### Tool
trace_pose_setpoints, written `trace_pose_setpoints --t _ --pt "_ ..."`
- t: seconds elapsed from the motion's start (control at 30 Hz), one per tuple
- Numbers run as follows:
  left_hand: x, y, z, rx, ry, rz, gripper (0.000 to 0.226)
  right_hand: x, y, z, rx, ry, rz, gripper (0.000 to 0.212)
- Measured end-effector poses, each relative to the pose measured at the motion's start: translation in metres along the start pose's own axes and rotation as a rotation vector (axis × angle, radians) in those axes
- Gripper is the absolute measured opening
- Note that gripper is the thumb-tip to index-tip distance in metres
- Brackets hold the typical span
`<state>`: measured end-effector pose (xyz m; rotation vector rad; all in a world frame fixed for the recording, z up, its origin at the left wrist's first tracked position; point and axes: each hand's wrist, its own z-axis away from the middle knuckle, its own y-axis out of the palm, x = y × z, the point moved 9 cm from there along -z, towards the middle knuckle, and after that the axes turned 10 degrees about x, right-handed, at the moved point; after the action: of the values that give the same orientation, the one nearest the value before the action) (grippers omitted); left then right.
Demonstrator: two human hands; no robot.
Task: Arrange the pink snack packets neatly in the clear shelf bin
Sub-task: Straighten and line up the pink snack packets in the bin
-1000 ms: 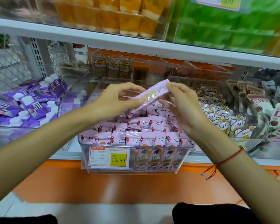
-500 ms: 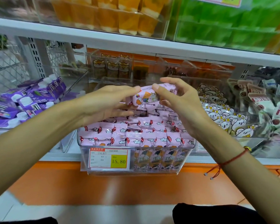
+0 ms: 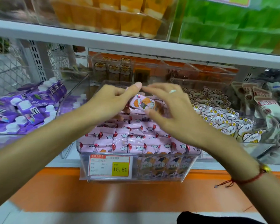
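At the middle shelf, the clear shelf bin (image 3: 191, 167) stands with its front wall carrying a price label (image 3: 110, 165). Most of the work appears done: the pink snack packets (image 3: 128, 139) in the front half lie in tidy rows, edge to edge, and more stand upright behind the front wall. The rear of the bin is less orderly, as far as the hands leave it visible. One loose packet (image 3: 142, 103) sits between both hands, above the rear rows, printed face up and tilted. The left hand (image 3: 110, 102) grasps its left end with thumb and curled fingers. The right hand (image 3: 171, 110) has its fingers spread and relaxed; the thumb touches the packet's right edge, but blur prevents confirming a grip. Remaining, by judgement: seat this packet in line and straighten the rear rows. Purple pouches (image 3: 27, 104) occupy the neighbouring bin.
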<state>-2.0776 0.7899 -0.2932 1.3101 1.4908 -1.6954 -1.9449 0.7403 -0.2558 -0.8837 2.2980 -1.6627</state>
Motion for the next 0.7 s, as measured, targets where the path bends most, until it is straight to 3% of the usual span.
trace_pose_setpoints --t 0.07,0.13,0.2,0.3,0.4,0.5,0.7 --pt "-0.005 0.003 0.000 0.020 0.052 -0.064 0.074 -0.001 0.007 -0.002 0.035 -0.001 -0.008 0.045" --pt "-0.003 0.001 -0.002 0.012 0.043 -0.043 0.080 -0.005 -0.002 -0.001 -0.054 0.007 -0.058 0.039" --pt "-0.003 -0.002 -0.001 -0.012 0.075 -0.057 0.063 -0.016 -0.017 0.003 -0.213 0.065 -0.135 0.033" --pt "-0.001 0.006 0.000 -0.002 0.140 -0.386 0.027 -0.042 -0.029 0.009 -0.410 0.204 -0.482 0.035" --pt "0.012 0.016 0.000 0.026 0.103 -0.578 0.031 -0.056 -0.024 0.006 -0.473 0.255 -0.732 0.047" --pt "0.016 0.024 0.001 0.067 0.038 -0.722 0.036 -0.048 -0.007 -0.003 -0.388 0.235 -0.691 0.049" --pt "0.016 0.015 0.000 0.024 -0.027 -0.796 0.045 -0.040 0.028 -0.013 0.003 0.254 -0.427 0.037"
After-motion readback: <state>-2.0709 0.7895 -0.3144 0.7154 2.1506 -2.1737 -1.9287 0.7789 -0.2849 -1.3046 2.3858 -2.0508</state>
